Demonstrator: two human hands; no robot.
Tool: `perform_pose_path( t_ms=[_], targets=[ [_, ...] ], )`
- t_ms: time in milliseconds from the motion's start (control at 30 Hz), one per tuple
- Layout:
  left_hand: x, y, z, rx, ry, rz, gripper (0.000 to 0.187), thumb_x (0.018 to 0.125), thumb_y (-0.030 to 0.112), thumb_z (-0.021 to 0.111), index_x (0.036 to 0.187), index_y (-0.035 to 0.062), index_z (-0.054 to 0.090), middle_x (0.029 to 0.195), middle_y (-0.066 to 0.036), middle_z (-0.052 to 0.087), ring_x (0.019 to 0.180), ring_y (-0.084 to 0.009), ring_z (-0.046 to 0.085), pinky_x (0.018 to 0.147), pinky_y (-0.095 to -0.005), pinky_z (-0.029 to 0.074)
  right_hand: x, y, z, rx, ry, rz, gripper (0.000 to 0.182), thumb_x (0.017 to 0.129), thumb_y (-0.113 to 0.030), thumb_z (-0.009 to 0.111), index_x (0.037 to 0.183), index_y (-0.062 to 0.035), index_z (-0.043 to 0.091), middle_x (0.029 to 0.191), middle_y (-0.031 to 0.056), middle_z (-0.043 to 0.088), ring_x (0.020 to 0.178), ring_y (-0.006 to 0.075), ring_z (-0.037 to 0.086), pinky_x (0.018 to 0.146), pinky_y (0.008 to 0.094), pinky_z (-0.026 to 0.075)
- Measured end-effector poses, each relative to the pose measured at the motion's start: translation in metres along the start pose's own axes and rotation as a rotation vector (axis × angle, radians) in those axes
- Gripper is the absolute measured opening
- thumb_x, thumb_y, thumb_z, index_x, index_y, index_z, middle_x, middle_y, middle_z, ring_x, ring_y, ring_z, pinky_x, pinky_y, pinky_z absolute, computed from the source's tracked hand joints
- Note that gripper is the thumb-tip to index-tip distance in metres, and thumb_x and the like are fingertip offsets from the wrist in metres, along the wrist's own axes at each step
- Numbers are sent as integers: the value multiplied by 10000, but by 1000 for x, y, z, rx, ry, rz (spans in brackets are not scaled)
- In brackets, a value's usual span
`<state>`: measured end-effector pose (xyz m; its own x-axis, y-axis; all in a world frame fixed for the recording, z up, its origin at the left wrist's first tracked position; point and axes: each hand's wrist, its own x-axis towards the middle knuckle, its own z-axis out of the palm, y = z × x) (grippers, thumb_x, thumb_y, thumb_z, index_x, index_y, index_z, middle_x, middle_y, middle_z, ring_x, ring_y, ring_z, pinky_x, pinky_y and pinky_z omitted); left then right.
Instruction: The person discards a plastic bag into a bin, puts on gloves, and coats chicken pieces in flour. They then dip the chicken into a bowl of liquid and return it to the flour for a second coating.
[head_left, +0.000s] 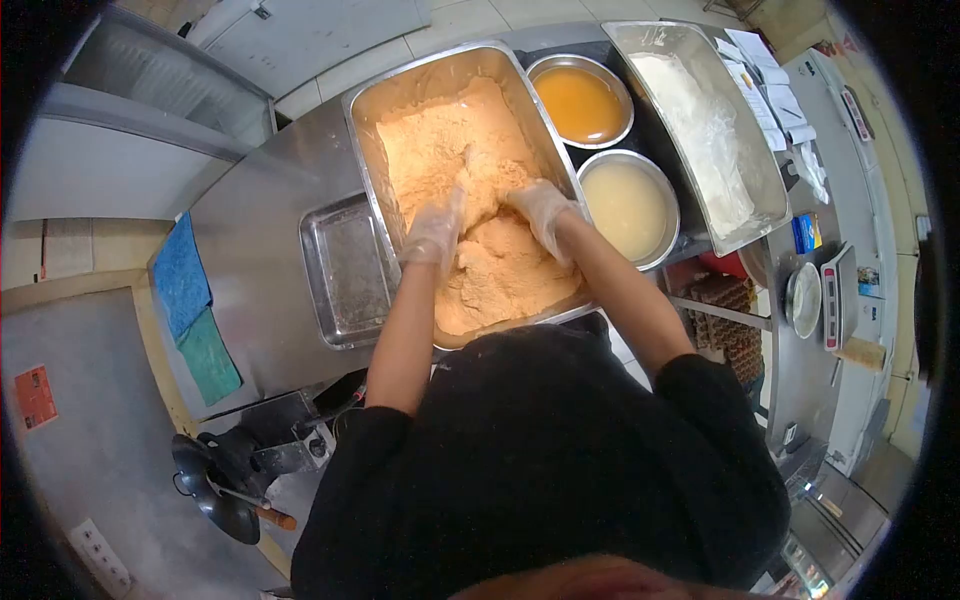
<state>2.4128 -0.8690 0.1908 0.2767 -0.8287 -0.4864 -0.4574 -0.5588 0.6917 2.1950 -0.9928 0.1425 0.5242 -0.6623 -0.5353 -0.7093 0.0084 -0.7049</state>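
A deep metal tray holds a large amount of orange breading powder. Both hands wear clear plastic gloves. My left hand is in the powder at the middle left of the tray, its fingers partly coated and partly buried. My right hand reaches into the powder at the middle right, fingertips sunk out of sight. Between the hands lies a powder-covered clump. Whether either hand grips anything under the powder cannot be made out.
To the right stand a bowl of orange liquid, a bowl of pale liquid and a long tray of white flour. A shallow metal tray and blue and green cloths lie left. A wok is lower left.
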Motion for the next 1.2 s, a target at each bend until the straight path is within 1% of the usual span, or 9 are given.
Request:
perform_pose_path(
  t_ms=[333,400,567,667,733,867,1033,1133,1200],
  targets=[
    [-28,-17,31,-725,-433,-185,718,904,481,814,1369,-35,632,1217,-129,748,1082,-209,700,868,-353,561,-70,-67,-9,-516,-334,203,761,820,-527,807,1440,-127,620,1406,173,677,1281,363,647,1038,455,508],
    [10,-54,45,-189,-322,44,792,924,580,749,1393,-45,619,1189,-145,749,1098,-249,696,909,-403,542,-74,-66,-12,-551,-279,112,734,850,-520,779,1451,-132,612,1403,154,682,1286,363,643,1053,451,496],
    [-30,2,18,-390,-120,-278,923,917,756,621,1346,-61,662,1209,-227,737,1162,-332,680,1013,-462,493,-54,-16,5,-22,-48,58,512,1042,-510,541,1436,-194,626,1356,186,694,1300,358,635,1023,416,517],
    [-23,-20,22,88,-41,-244,984,905,825,558,1338,-51,675,1200,-248,730,1165,-374,672,1039,-470,482,-46,-9,7,-624,-145,-60,610,973,-544,662,1449,-167,610,1462,178,623,1370,344,576,1087,399,482],
    [-23,-20,24,246,-14,-223,1005,901,848,537,1335,-47,679,1197,-255,728,1165,-388,670,1047,-472,479,-76,-18,20,182,-22,127,844,781,-541,875,1438,-88,599,1452,191,623,1352,349,582,1122,397,471],
    [-66,27,22,43,-288,-21,1004,931,845,464,1379,-34,649,1238,-280,709,1242,-412,638,1067,-487,470,-66,-9,20,-306,-119,141,1115,519,-535,1012,1403,5,600,1318,228,699,1292,354,625,1114,402,473],
    [-21,-6,38,301,-382,184,1006,961,829,423,1406,-53,615,1280,-261,696,1244,-363,633,1066,-454,470,-71,-16,13,-200,-213,-122,805,781,-419,895,1457,-112,584,1303,187,700,1270,308,626,1088,421,503],
    [-16,-26,50,-373,-155,-231,1005,945,846,425,1399,-26,630,1293,-239,697,1245,-343,631,1087,-430,448,-68,-5,32,-46,-34,-94,695,834,-337,871,1427,-87,608,1253,149,720,1216,305,645,1038,429,533],
    [2,-50,44,87,-197,-137,926,940,816,491,1398,29,659,1322,-238,697,1269,-361,631,1085,-432,450,-96,-37,18,753,57,411,875,724,-502,928,1429,-75,632,1347,166,709,1199,303,658,1048,360,496]
  ],
)
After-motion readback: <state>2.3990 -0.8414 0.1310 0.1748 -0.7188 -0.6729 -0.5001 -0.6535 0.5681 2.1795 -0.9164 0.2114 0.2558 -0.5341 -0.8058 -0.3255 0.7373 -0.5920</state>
